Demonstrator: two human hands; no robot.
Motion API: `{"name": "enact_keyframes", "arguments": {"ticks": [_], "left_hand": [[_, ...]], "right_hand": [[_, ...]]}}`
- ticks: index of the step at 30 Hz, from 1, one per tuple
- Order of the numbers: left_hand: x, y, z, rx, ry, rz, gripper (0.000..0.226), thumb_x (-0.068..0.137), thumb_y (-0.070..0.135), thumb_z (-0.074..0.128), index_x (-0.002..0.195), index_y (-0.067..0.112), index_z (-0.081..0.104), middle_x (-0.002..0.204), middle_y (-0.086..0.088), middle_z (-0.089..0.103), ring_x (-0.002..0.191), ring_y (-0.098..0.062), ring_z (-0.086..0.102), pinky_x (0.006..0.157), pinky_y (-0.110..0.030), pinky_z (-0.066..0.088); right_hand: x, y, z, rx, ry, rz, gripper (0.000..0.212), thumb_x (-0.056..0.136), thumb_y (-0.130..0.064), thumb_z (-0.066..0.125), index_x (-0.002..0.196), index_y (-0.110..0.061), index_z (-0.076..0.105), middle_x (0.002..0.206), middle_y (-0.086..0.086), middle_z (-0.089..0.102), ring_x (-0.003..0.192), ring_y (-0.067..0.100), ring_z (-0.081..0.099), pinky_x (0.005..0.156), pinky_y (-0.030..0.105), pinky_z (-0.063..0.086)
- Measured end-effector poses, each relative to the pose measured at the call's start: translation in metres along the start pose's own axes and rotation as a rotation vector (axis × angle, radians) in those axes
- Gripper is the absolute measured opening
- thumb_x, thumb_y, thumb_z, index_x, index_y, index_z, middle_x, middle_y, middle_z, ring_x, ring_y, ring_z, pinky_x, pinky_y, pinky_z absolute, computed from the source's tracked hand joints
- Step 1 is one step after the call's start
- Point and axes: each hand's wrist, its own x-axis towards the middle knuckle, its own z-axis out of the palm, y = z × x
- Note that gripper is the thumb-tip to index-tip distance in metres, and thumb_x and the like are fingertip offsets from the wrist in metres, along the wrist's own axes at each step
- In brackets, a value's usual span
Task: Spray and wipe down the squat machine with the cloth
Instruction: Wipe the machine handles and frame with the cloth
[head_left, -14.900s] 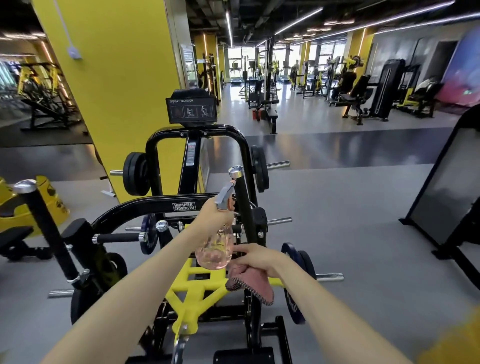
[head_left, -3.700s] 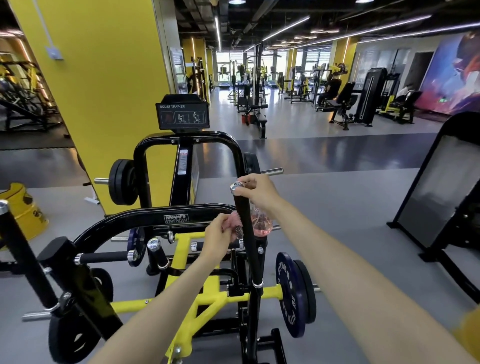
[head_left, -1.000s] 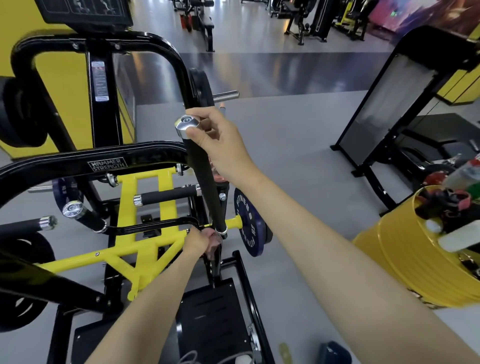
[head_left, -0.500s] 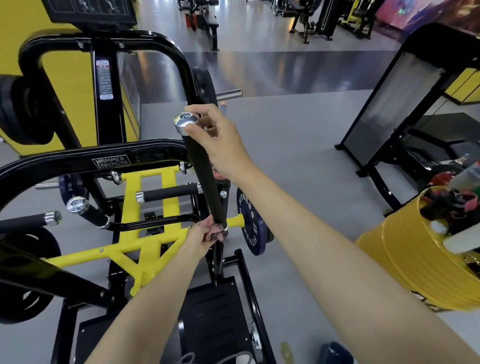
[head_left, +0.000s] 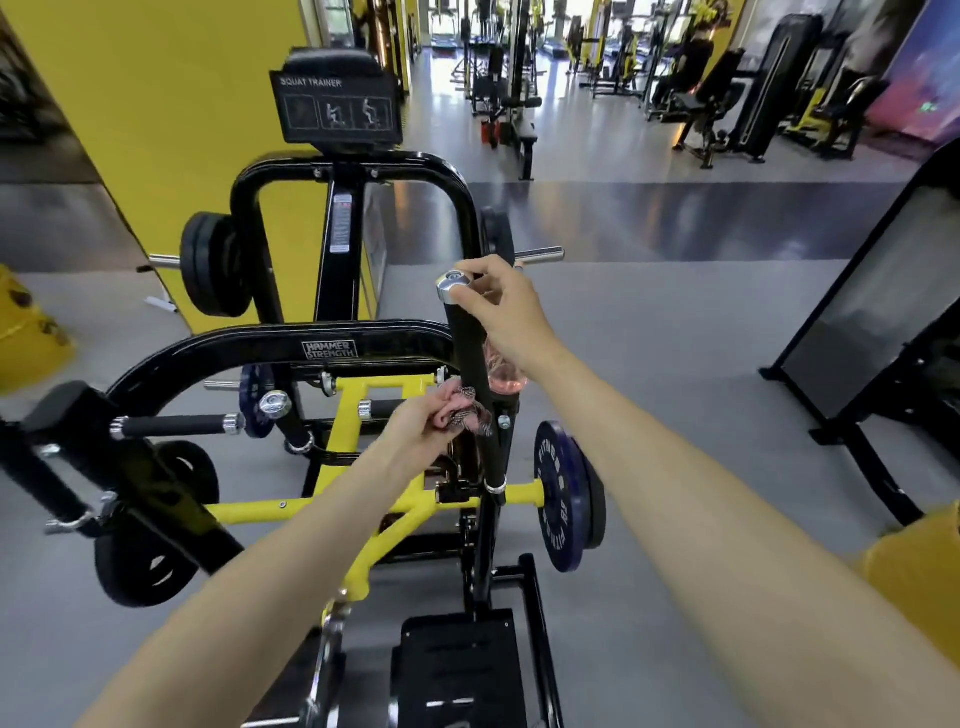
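Pinching cloth against handle, left hand.

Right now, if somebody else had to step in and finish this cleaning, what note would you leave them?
Left hand: grips the pink cloth, pressed against the black upright handle about halfway up.
Right hand: holds the spray bottle behind that handle, fingertips at its chrome cap.
Done: this handle is being wiped; which other parts are clean cannot be told.
Left: probably finish the handle, then the horizontal grip, the yellow frame and the rest of the squat machine.
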Motion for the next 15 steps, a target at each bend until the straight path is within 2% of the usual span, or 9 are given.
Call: {"name": "enact_keyframes", "arguments": {"ticks": [3, 6, 10, 12, 15], "left_hand": [[-0.024, 0.026, 0.022, -0.069, -0.005, 0.088, 0.032, 0.096, -0.004, 0.034, 0.116, 0.001, 0.059, 0.087, -0.009, 0.053, 0.077, -0.016, 0.046, 0.055, -0.027, 0.057], [-0.043, 0.046, 0.036, -0.078, -0.051, 0.151, 0.037, 0.093, -0.007, 0.028, 0.110, 0.001, 0.060, 0.093, -0.013, 0.053, 0.085, -0.021, 0.049, 0.057, -0.028, 0.058], [-0.054, 0.064, 0.050, -0.042, -0.064, 0.240, 0.042, 0.092, -0.009, 0.030, 0.128, -0.006, 0.052, 0.115, -0.023, 0.050, 0.107, -0.029, 0.044, 0.066, -0.032, 0.060], [-0.061, 0.071, 0.055, -0.029, -0.059, 0.278, 0.042, 0.091, -0.011, 0.034, 0.127, -0.006, 0.054, 0.117, -0.024, 0.055, 0.107, -0.030, 0.050, 0.066, -0.032, 0.059], [-0.078, 0.076, 0.065, 0.100, -0.033, 0.396, 0.034, 0.089, -0.013, 0.039, 0.117, -0.004, 0.056, 0.110, -0.020, 0.062, 0.098, -0.026, 0.062, 0.077, -0.034, 0.058]], "right_hand": [[0.001, -0.004, -0.001, -0.015, -0.007, -0.003, 0.026, 0.084, -0.032, 0.069, 0.108, -0.021, 0.064, 0.096, -0.005, 0.067, 0.091, 0.012, 0.061, 0.090, 0.038, 0.051], [0.001, -0.009, -0.005, -0.027, -0.026, -0.002, 0.027, 0.085, -0.026, 0.070, 0.110, -0.016, 0.064, 0.093, -0.007, 0.065, 0.088, 0.011, 0.060, 0.091, 0.037, 0.051], [0.003, -0.016, -0.010, -0.071, -0.073, 0.002, 0.030, 0.084, -0.025, 0.071, 0.110, -0.014, 0.063, 0.090, -0.006, 0.064, 0.090, 0.014, 0.061, 0.092, 0.038, 0.050], [0.004, -0.017, -0.011, -0.074, -0.084, 0.008, 0.028, 0.084, -0.024, 0.072, 0.108, -0.014, 0.062, 0.085, -0.010, 0.061, 0.089, 0.014, 0.060, 0.093, 0.037, 0.049], [0.005, -0.021, -0.013, -0.067, -0.106, 0.017, 0.022, 0.084, -0.024, 0.072, 0.101, -0.019, 0.061, 0.085, -0.008, 0.062, 0.092, 0.015, 0.061, 0.092, 0.037, 0.049]]}}
